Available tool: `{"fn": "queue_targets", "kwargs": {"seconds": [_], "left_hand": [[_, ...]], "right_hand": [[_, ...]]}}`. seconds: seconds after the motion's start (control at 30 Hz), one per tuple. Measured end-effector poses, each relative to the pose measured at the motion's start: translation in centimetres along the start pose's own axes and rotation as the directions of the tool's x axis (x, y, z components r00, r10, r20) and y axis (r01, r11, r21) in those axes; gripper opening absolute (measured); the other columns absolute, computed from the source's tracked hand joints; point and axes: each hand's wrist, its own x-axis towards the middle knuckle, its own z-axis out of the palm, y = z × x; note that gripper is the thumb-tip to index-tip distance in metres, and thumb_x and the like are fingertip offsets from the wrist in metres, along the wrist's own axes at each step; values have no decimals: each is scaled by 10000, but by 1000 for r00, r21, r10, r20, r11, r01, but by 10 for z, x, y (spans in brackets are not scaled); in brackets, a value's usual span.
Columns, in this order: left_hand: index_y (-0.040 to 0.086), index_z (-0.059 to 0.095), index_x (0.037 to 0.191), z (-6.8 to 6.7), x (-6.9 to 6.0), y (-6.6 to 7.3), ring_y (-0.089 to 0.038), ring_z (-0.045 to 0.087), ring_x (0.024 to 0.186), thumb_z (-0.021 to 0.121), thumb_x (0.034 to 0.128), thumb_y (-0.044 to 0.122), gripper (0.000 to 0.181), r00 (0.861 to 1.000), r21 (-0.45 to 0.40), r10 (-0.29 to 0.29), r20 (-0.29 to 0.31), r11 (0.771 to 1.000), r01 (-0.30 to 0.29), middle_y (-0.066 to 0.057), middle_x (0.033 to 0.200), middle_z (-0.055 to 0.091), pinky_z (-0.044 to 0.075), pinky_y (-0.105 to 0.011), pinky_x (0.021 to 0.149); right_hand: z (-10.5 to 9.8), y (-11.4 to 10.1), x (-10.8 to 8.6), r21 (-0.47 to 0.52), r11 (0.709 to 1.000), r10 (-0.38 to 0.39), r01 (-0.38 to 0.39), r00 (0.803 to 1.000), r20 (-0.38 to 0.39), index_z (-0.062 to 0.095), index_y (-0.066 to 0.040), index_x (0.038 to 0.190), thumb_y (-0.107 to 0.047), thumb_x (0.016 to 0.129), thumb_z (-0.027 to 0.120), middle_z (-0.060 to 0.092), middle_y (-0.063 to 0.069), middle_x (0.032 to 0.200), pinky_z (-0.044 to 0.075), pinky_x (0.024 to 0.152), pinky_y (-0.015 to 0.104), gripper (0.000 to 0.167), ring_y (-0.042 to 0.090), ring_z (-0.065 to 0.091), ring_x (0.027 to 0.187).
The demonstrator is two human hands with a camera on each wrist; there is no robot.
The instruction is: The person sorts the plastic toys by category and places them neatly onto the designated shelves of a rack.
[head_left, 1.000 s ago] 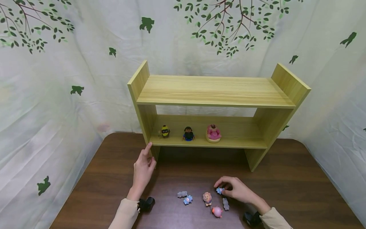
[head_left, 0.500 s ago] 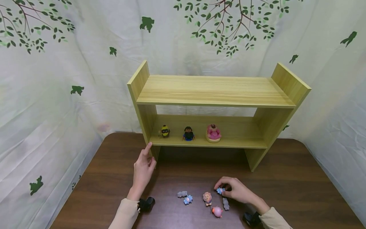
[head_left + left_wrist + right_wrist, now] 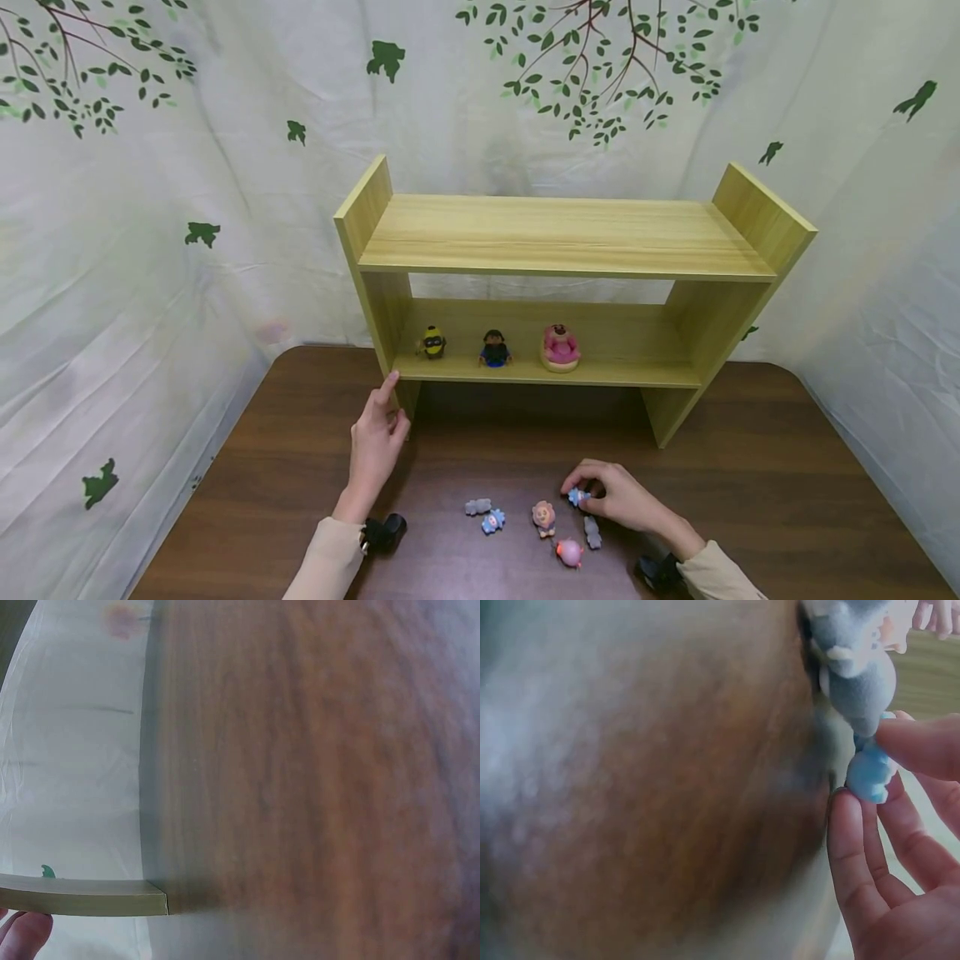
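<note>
Pinching a knobbly blue toy point(image 3: 576, 497), the right hand point(image 3: 621, 497) curls; the left hand point(image 3: 375, 442) points, touching shelving point(image 3: 570, 237).

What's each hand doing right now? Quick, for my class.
Left hand: open, index finger straight against the shelf.
Right hand: closed, pinching a small blue figurine.
</note>
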Motion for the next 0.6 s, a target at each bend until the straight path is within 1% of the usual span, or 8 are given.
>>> {"fn": "queue_targets", "kwargs": {"seconds": [0.2,0.33,0.47,0.6], "left_hand": [[216,337,1448,0,1,0,-97,368,563,614,758,-195,849,1000,0,3,-4,1000,-3,-114,831,460,399,-263,479],[212,342,1448,0,1,0,-99,365,564,616,758,-196,847,1000,-5,1,-4,1000,-1,-117,830,460,395,-263,480],[209,339,1450,-1,1,1,-102,363,566,617,761,-194,846,1000,-4,-3,1,1000,3,-121,827,458,402,-266,483],[207,338,1451,-1,0,1,-104,369,568,618,759,-197,849,1000,-3,-3,1,1000,3,-121,825,457,406,-267,485]], "right_hand": [[0,-2,2,16,1000,2,-1,1000,-31,680,-72,995,76,802,658,624,41,972,509,687,293,244,194,587,835],[-1,-5,3,33,999,0,1,999,-46,671,-67,1012,80,811,653,616,48,981,509,681,291,250,202,593,835],[-3,-8,3,41,999,3,-1,998,-60,666,-84,1019,47,821,664,601,6,992,511,682,286,238,149,586,842],[-5,-10,4,45,999,16,-13,997,-74,660,-73,1019,38,819,667,617,2,1005,513,692,292,229,127,584,854]]}}
